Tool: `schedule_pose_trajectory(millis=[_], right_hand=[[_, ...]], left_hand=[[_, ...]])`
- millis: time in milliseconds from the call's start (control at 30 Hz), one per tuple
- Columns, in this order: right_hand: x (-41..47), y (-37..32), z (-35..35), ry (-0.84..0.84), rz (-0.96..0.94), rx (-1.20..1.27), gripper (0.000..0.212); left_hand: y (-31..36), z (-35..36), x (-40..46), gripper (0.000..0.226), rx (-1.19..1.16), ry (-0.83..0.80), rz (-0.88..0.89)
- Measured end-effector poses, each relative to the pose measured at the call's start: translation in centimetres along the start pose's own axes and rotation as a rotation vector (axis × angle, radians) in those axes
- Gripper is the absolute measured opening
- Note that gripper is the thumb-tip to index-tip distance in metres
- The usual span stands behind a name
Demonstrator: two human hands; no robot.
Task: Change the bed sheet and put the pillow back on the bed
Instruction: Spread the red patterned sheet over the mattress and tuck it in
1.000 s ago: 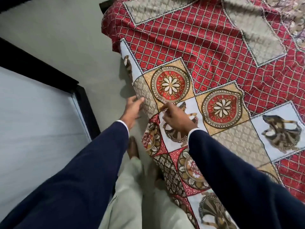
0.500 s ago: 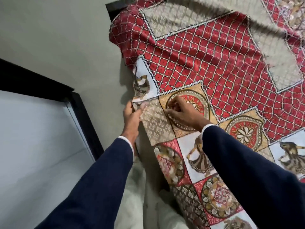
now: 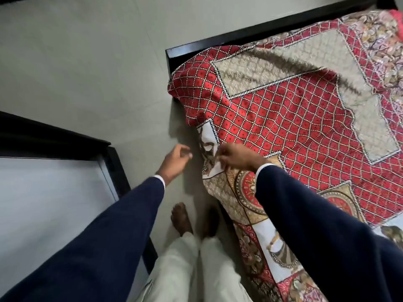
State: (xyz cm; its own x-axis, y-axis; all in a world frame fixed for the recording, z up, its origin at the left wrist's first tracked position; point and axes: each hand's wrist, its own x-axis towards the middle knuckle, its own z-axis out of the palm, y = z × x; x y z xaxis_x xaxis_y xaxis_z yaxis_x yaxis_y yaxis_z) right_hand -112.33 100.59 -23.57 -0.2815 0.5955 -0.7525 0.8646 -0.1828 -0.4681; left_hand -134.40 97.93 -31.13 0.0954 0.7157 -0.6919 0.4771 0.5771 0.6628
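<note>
A red patterned bed sheet with beige panels and round medallions covers the bed, and its border hangs over the near side. My right hand pinches the sheet's edge at the bed's side, by a white patch with a brown figure. Just left of that hanging edge, my left hand hovers over the floor with fingers loosely curled and nothing in it. No pillow is in view.
The black bed frame shows at the head end, past the sheet. A black-framed white panel lies at the left. Grey floor runs between them, where my bare feet stand.
My left hand has let go of the sheet's edge and drawn away to the left. My right hand has slid along the edge toward the head end, and my view has moved that way.
</note>
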Motion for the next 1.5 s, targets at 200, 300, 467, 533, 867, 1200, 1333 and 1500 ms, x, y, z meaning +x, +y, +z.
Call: schedule_pose_trajectory(millis=[200,300,467,533,867,1200,1333,1500], right_hand=[[4.0,-1.1,-4.4,0.448,-0.045,0.086,0.038],[5.3,-0.9,-5.2,0.418,-0.005,0.092,0.052],[6.5,0.1,-6.0,0.309,-0.063,0.187,0.054],[6.2,0.5,-7.0,0.237,-0.091,0.267,0.049],[6.3,-1.7,-13.3,0.105,-0.101,0.235,0.037],[7.5,-2.6,-17.8,0.106,0.046,-0.139,0.061],[6.6,-6.8,-23.2,0.243,0.02,-0.345,0.068],[6.9,-11.1,-28.7,0.277,0.123,-0.334,0.068]], left_hand=[[5.1,-1.0,5.4,0.051,-0.326,0.144,-0.06],[6.5,0.1,6.6,0.057,-0.487,0.142,-0.112],[7.8,-0.9,9.0,0.052,-0.718,0.163,-0.108],[8.0,-2.0,9.0,0.042,-0.61,0.242,-0.067],[9.4,-7.6,6.7,0.029,0.244,0.267,-0.144],[19.2,-12.0,9.9,0.053,0.951,0.033,0.239],[27.2,-15.4,10.9,0.057,1.057,0.014,0.442],[33.9,-20.7,12.7,0.052,1.105,-0.056,0.515]])
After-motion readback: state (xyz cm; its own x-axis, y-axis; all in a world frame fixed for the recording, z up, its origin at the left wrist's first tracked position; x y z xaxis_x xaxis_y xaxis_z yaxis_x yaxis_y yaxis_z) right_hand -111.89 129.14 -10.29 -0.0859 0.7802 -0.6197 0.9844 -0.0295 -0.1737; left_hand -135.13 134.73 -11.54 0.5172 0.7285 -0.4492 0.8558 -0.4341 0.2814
